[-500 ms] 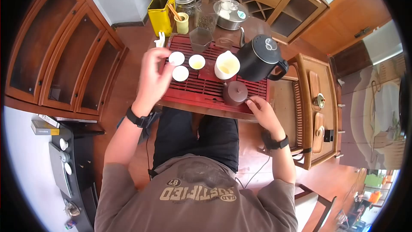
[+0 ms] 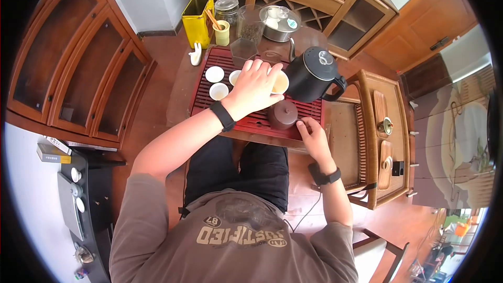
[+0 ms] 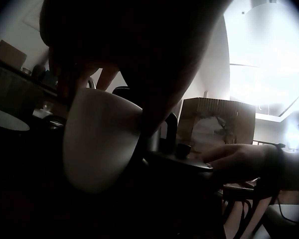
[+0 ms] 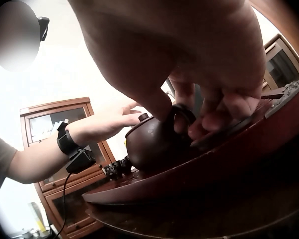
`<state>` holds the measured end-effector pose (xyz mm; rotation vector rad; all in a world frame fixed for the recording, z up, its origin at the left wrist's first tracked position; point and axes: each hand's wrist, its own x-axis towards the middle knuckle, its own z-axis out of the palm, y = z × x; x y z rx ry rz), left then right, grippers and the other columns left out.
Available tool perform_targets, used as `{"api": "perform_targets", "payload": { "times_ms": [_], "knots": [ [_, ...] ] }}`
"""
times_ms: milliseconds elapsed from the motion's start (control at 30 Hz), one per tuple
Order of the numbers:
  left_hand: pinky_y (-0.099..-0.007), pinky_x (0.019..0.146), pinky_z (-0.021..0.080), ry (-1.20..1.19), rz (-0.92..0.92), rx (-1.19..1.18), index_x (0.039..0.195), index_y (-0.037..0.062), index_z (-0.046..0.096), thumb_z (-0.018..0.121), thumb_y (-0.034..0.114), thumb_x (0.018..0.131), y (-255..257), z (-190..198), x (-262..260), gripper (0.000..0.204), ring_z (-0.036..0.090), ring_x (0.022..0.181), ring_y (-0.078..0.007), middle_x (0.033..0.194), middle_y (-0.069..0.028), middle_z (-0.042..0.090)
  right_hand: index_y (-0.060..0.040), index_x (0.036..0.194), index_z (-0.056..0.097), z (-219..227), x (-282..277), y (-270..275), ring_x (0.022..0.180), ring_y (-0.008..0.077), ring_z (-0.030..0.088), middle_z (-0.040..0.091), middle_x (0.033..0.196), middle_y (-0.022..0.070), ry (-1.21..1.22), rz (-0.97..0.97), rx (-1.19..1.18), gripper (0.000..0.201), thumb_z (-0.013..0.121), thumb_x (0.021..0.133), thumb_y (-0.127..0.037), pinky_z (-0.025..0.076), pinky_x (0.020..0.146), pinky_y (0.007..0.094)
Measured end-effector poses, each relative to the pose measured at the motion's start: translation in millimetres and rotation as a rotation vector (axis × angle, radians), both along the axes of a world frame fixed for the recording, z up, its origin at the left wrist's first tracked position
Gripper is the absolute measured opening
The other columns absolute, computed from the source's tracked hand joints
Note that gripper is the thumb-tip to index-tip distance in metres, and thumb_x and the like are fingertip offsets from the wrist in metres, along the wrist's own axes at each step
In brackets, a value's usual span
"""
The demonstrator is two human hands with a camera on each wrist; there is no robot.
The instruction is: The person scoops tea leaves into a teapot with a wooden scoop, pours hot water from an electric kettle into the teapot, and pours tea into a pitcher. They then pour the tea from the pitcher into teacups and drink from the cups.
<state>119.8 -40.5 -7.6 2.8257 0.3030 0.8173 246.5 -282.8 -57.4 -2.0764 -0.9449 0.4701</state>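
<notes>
My left hand (image 2: 251, 90) reaches over the tea tray (image 2: 251, 126) and grips the white pitcher (image 2: 281, 83), which holds pale yellow liquid. In the left wrist view the thumb lies along one side of the pitcher (image 3: 100, 142), with fingertips behind its rim. My right hand (image 2: 313, 137) pinches the loop handle of a dark brown lidded teapot (image 2: 283, 114), standing at the tray's near right. Two small white cups, an upper one (image 2: 215, 74) and a lower one (image 2: 219, 91), sit on the left. A third cup (image 2: 233, 77) is partly hidden by my left hand.
A black kettle (image 2: 313, 76) stands right of the pitcher. Along the back are a yellow tin (image 2: 198, 23), a tool holder (image 2: 222, 34), glass jars and a lidded steel pot (image 2: 280, 23). A white figurine (image 2: 195, 55) sits off the tray's left corner.
My left hand has left the upper left cup and moved right across the tray to the white pitcher. My right hand stays at the teapot handle.
</notes>
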Motion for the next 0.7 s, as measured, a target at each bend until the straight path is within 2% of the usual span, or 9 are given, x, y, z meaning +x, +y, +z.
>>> {"api": "perform_targets", "payload": {
  "times_ms": [33,100,200,233,300,433,500,700],
  "knots": [
    [-0.0448,0.1,0.042,0.003,-0.002,0.001,0.134,0.0055,0.058,0.086,0.04,0.077,1.6,-1.8,1.8,0.073,0.058,0.111,-0.0318,0.114,-0.013,0.066,0.0003,0.11,0.07,0.1,-0.2,-0.4,0.078,0.0229,0.064,0.07,0.089,0.0133,0.003,-0.002,0.001,0.026,0.066,0.102,-0.024,0.053,0.075,0.0361],
    [-0.0436,0.096,0.042,-0.085,0.001,0.03,0.13,0.0052,0.058,0.086,0.039,0.073,5.5,-5.7,5.3,0.073,0.061,0.103,-0.0319,0.102,-0.0145,0.068,0.0006,0.11,0.07,0.3,0.0,0.2,0.08,0.0252,0.065,0.07,0.092,0.0147,0.01,0.009,0.002,0.027,0.067,0.101,-0.024,0.053,0.077,0.0374],
    [-0.0448,0.095,0.042,-0.117,0.008,0.005,0.128,0.0068,0.058,0.085,0.037,0.073,12.9,-4.9,4.3,0.069,0.062,0.103,-0.0328,0.102,-0.0147,0.069,0.0008,0.109,0.07,-7.3,1.8,-1.2,0.081,0.027,0.065,0.07,0.094,0.0155,-0.017,0.014,0.051,0.027,0.067,0.101,-0.025,0.053,0.078,0.0382],
    [-0.0452,0.097,0.042,-0.05,0.038,-0.036,0.131,0.0082,0.059,0.085,0.034,0.077,14.2,-0.4,1.8,0.065,0.061,0.107,-0.0326,0.113,-0.0125,0.069,0.0008,0.109,0.07,-6.5,1.3,-1.3,0.081,0.027,0.065,0.07,0.094,0.0155,-0.011,0.0,0.052,0.027,0.067,0.101,-0.025,0.053,0.078,0.0382],
    [-0.0453,0.098,0.042,-0.073,0.046,-0.047,0.131,0.0073,0.059,0.086,0.034,0.076,22.2,-2.6,1.5,0.066,0.061,0.109,-0.0332,0.115,-0.0133,0.069,0.0018,0.111,0.068,-1.3,-0.6,-1.3,0.081,0.0177,0.064,0.07,0.089,0.0112,-0.036,0.015,0.028,0.027,0.066,0.103,-0.024,0.052,0.077,0.033],
    [-0.0453,0.101,0.041,-0.073,0.037,-0.07,0.131,0.0073,0.059,0.086,0.035,0.076,30.3,-2.7,1.5,0.067,0.061,0.112,-0.0335,0.118,-0.0136,0.069,0.0018,0.111,0.068,4.6,-2.7,-0.8,0.082,0.0203,0.066,0.07,0.091,0.013,-0.037,0.014,0.014,0.028,0.066,0.103,-0.025,0.053,0.079,0.0347],
    [-0.0454,0.102,0.04,-0.063,0.023,-0.08,0.131,0.0075,0.059,0.086,0.035,0.076,29.7,-2.6,1.1,0.066,0.06,0.113,-0.0335,0.118,-0.0134,0.068,0.0005,0.108,0.071,5.7,-3.0,-0.7,0.082,0.0285,0.066,0.07,0.093,0.016,-0.027,0.009,0.028,0.028,0.067,0.101,-0.026,0.052,0.078,0.0387],
    [-0.0469,0.105,0.038,0.041,0.001,-0.075,0.136,0.0082,0.057,0.084,0.037,0.08,24.2,-10.8,-0.9,0.069,0.056,0.123,-0.0331,0.128,-0.0135,0.065,-0.0007,0.112,0.07,7.6,0.1,-3.2,0.079,0.0229,0.064,0.068,0.089,0.0123,0.062,0.005,-0.008,0.029,0.069,0.099,-0.026,0.053,0.075,0.0364]
  ]
}}
